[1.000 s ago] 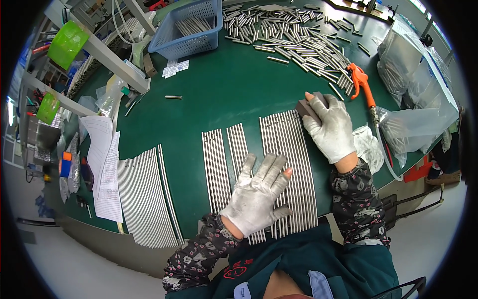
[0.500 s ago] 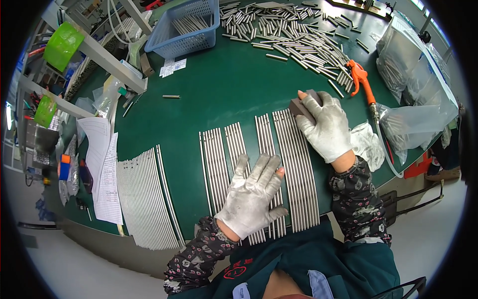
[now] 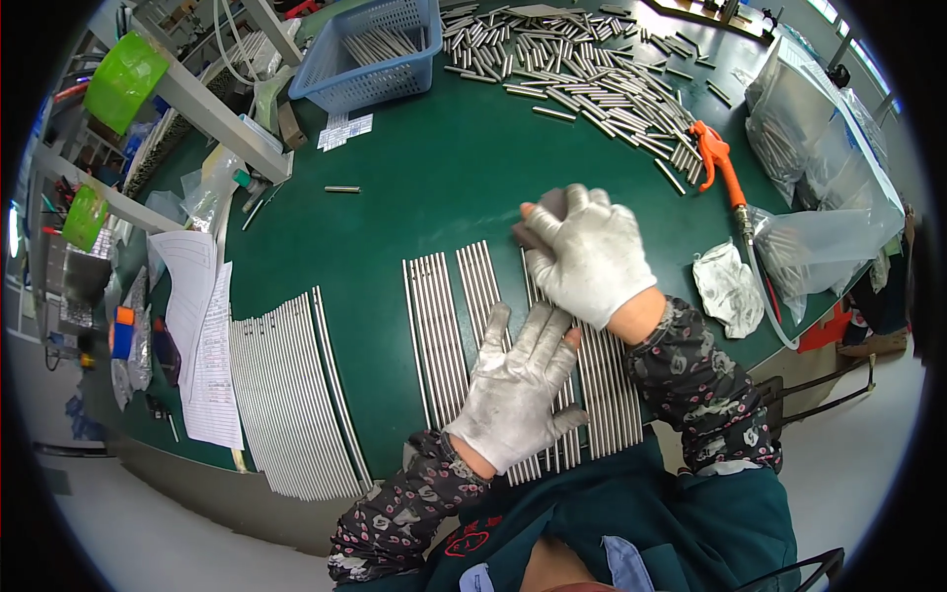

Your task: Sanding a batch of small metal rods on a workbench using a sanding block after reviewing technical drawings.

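Long thin metal rods lie side by side in bunches on the green table, pointing toward me. My left hand, in a pale glove with bare thumb tip, rests flat across the middle rods with its fingers stretched out. In a matching glove, my right hand grips a brownish-grey block at the far ends of the rods on the right. Its palm hides part of the block and the rod ends beneath. Another row of rods lies apart to the left.
Many short metal pins are heaped at the back, near a blue basket of rods. An orange air gun, a white cloth and plastic bags are at the right. Paper sheets hang at the left edge.
My right hand has moved left with the block, from the right side of the rods over their far ends. The rods under my hands and my left hand have shifted slightly right.
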Demonstrator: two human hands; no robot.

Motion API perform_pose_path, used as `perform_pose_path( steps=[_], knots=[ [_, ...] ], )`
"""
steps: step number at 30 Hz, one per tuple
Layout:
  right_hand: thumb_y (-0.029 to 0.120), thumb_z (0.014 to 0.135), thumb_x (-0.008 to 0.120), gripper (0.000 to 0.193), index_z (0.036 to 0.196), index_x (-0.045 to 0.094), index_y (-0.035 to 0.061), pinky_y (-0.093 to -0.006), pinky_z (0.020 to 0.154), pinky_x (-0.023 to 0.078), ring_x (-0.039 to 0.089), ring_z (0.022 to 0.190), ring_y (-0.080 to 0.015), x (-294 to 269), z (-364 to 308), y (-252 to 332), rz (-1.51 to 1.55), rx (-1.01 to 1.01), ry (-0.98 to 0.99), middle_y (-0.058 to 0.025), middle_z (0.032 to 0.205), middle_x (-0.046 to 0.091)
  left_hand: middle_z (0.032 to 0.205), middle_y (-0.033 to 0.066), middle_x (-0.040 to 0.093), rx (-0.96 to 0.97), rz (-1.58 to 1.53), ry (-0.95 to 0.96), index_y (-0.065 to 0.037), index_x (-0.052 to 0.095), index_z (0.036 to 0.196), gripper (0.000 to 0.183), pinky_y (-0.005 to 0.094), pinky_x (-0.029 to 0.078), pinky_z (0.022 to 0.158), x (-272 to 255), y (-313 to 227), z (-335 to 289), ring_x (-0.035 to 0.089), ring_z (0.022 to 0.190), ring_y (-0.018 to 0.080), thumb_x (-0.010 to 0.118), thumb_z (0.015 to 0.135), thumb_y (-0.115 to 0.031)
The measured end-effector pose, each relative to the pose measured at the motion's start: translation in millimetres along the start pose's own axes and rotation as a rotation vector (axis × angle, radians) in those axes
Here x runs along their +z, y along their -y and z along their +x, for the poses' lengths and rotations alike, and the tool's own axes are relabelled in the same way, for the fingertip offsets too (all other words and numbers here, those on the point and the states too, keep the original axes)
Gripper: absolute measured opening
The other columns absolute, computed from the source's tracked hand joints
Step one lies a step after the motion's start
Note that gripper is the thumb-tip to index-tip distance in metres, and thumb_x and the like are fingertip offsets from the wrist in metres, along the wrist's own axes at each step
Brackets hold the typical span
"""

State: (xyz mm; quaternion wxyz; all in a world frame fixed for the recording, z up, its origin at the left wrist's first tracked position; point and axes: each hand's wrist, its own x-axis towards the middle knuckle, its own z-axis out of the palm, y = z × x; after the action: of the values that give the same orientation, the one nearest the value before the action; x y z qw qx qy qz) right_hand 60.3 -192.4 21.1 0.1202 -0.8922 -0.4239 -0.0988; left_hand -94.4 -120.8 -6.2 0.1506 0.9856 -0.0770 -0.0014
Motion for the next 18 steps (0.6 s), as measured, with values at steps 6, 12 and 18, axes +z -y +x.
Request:
perform_pose_path(
  steps=[6,12,18],
  knots=[
    [0.032,0.080,0.060,0.040,0.115,0.068,0.0143,-0.0446,0.078,0.047,0.058,0.093,-0.0313,10.6,-2.5,6.1,-0.018,-0.087,-0.118,-0.0162,0.099,0.060,0.144,0.0166,0.041,-0.006,0.005,0.025,-0.002,0.047,0.135,0.085,0.0577,0.011,0.115,-3.3,1.3,0.7,0.030,0.140,0.0312,0.068,0.071,-0.054],
    [0.032,0.080,0.061,0.039,0.115,0.068,0.0138,-0.0437,0.078,0.048,0.058,0.095,-0.0317,5.0,1.9,3.5,-0.028,0.018,-0.041,-0.0174,0.102,0.060,0.144,0.0168,0.040,0.011,-0.014,-0.007,-0.001,0.048,0.134,0.084,0.0583,0.013,0.115,-2.4,1.9,1.2,0.030,0.140,0.0317,0.069,0.071,-0.053],
    [0.033,0.081,0.061,0.040,0.115,0.068,0.0142,-0.0438,0.077,0.049,0.059,0.092,-0.0329,2.1,6.0,-10.0,-0.005,0.048,-0.060,-0.0183,0.101,0.061,0.145,0.0176,0.038,0.013,-0.034,-0.025,0.000,0.047,0.134,0.084,0.0584,0.013,0.114,2.4,0.1,0.0,0.028,0.141,0.0313,0.071,0.071,-0.050]
  ],
)
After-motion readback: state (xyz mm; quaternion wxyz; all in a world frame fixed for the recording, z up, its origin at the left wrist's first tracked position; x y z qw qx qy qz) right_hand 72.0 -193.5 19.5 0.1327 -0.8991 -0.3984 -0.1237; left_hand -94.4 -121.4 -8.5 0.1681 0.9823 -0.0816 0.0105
